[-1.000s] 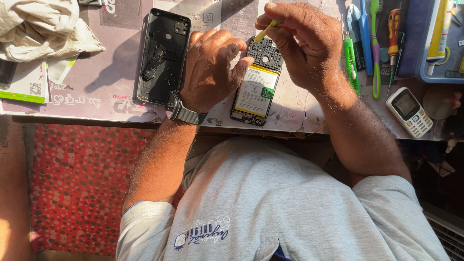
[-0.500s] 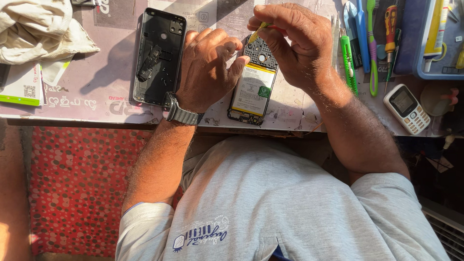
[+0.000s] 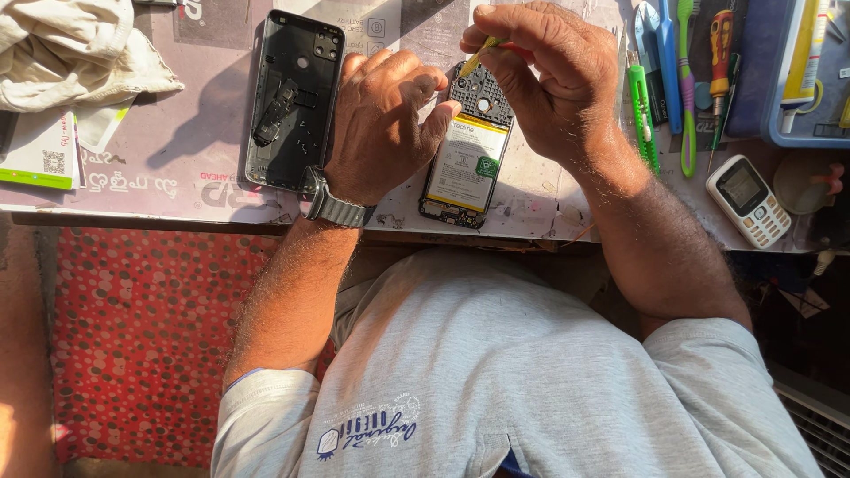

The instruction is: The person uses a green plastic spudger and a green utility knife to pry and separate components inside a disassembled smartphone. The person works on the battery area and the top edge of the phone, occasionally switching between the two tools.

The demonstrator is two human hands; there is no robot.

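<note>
Head view: an opened phone, its back removed so the battery and circuit board show, lies on the worktable between the two hands. The left hand sits at the phone's nine o'clock, palm down, fingers loosely curled, the thumb tip pressing on the phone's left edge near the top of the battery. The right hand is at the phone's one o'clock, fingers pinched narrow around a thin yellow-tipped tool whose tip points down toward the top of the board; whether the tip touches the board cannot be told. The black back cover lies inside-up at the left hand's nine o'clock, just beside the wrist and its watch. At the phone's three o'clock, past the right forearm, lie a green cutter, a green toothbrush, a red-handled screwdriver and a small white keypad phone. A pale cloth lies at ten o'clock, well apart.
</note>
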